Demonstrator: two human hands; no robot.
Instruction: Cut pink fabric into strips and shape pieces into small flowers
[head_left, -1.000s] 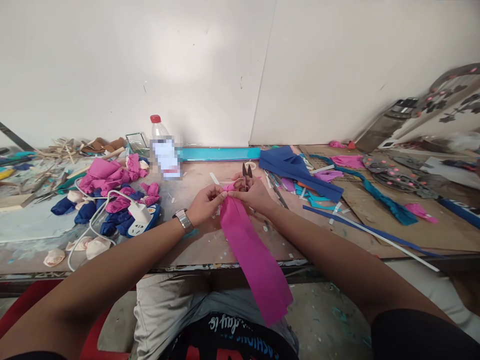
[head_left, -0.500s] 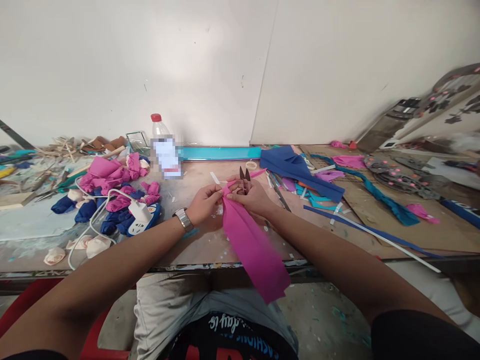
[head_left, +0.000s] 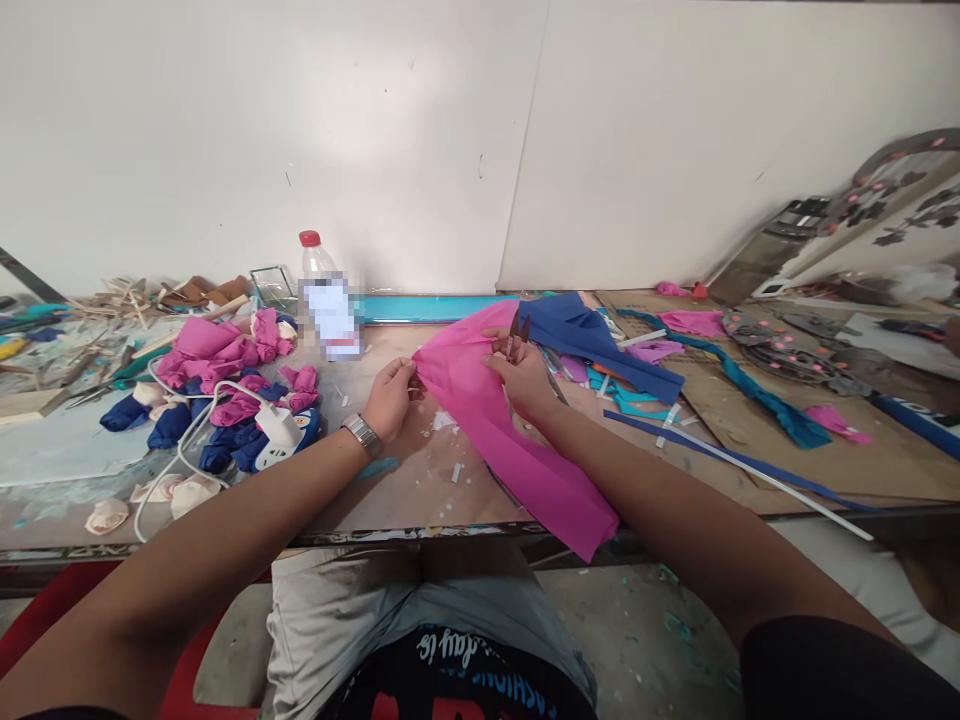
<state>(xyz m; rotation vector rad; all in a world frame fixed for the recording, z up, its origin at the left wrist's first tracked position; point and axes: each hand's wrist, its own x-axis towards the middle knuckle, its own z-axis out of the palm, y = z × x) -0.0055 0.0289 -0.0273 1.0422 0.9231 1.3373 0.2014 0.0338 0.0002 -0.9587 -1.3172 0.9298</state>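
A wide pink strip of thin cloth or crepe paper (head_left: 480,395) is spread between my hands, its lower end hanging over the table's front edge. My left hand (head_left: 391,398) pinches the strip's left edge between thumb and fingers. On the other side, my right hand (head_left: 521,378) is closed around a pair of scissors (head_left: 523,325), whose dark blades point up. The thumb and fingers of that hand also press on the strip, and most of the scissors' handles are hidden in the palm.
To the left lie pink and blue rosettes (head_left: 202,350), a power strip (head_left: 274,455) with a white cable, and wood scraps (head_left: 124,305). A bottle (head_left: 315,255) stands behind a phone (head_left: 334,315). On the right are blue fabric-like strips (head_left: 600,345), cardboard (head_left: 750,440) and a white stick (head_left: 780,480).
The pink strip, bunched between my close hands before, is now opened out wide. My left hand has moved left and my right hand slightly right, still with the scissors.
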